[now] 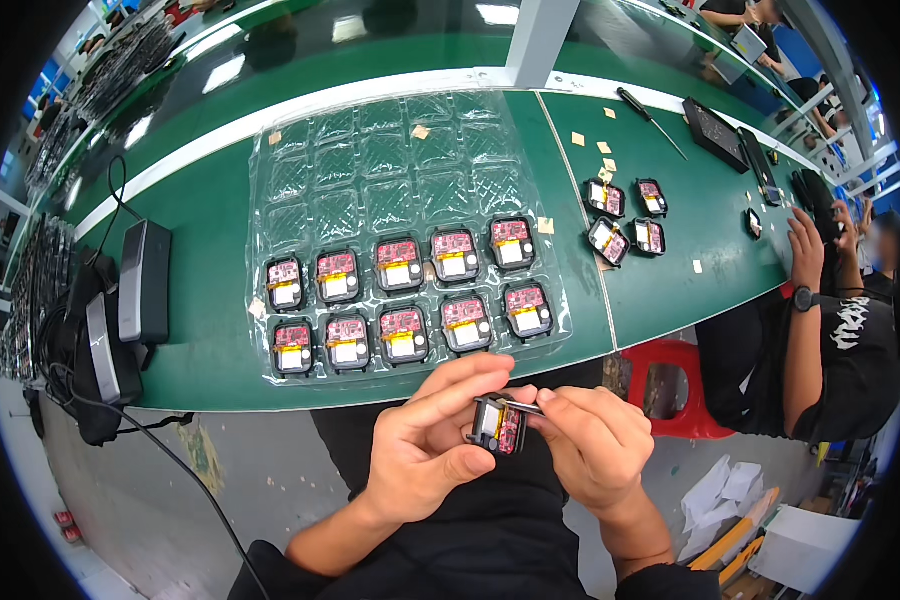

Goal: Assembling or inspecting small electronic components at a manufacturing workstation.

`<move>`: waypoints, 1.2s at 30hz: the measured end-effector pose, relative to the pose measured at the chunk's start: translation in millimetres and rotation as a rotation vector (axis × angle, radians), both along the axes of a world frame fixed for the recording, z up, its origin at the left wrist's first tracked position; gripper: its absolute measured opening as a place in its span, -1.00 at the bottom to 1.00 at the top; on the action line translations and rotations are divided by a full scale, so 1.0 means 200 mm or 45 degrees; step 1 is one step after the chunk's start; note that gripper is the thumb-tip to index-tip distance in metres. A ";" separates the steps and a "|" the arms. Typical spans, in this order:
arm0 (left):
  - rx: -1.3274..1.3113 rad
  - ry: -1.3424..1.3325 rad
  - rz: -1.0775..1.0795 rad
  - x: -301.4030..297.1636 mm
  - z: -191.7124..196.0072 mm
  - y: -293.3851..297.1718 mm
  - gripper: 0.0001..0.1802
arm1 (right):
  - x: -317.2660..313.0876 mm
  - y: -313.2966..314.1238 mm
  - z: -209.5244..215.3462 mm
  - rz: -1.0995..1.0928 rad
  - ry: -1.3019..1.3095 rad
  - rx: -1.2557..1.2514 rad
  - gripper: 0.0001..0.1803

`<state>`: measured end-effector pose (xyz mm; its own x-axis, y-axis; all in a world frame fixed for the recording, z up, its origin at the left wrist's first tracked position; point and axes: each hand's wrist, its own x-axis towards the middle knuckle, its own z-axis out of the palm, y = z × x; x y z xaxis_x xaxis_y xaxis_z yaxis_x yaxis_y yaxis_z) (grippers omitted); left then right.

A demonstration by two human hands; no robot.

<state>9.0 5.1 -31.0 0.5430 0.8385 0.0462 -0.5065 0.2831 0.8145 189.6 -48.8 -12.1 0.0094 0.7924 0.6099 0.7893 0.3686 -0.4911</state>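
Note:
Above my lap, in front of the bench's near edge, my left hand (422, 440) is closed on an open black watch case (485, 420) with a red circuit board and yellow tape inside. The case is tilted in the fingers. My right hand (598, 437) pinches a slim metal tool, perhaps tweezers (524, 407), whose far end lies over the case's top edge; the fingers hide most of it. Just beyond my hands, a clear plastic tray (385, 185) carries two rows of similar open watch cases (404, 333) in its near pockets.
Several more watch cases (607, 241) lie right of the tray, near small cream paper squares (604, 148) and a screwdriver (650, 122). At the left stand grey box-shaped devices (145, 282) with black cables. A co-worker (815, 340) sits at the right beside a red stool (675, 385).

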 end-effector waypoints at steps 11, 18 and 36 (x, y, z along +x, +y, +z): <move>0.031 0.047 0.068 0.00 0.01 -0.01 -0.17 | 0.01 -0.02 -0.02 -0.025 0.012 -0.004 -0.65; -0.006 0.008 0.056 0.01 0.00 -0.02 -0.17 | 0.00 -0.01 -0.01 -0.085 -0.107 0.073 -0.67; -0.013 0.063 0.046 0.03 0.03 -0.02 -0.18 | -0.04 -0.03 -0.03 -0.090 0.248 -0.093 -0.73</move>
<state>14.0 1.0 -25.6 0.5137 0.8579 0.0112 -0.4754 0.2737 0.8361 182.5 -54.4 -18.1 0.1787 0.8276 0.5320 0.6996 0.2733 -0.6602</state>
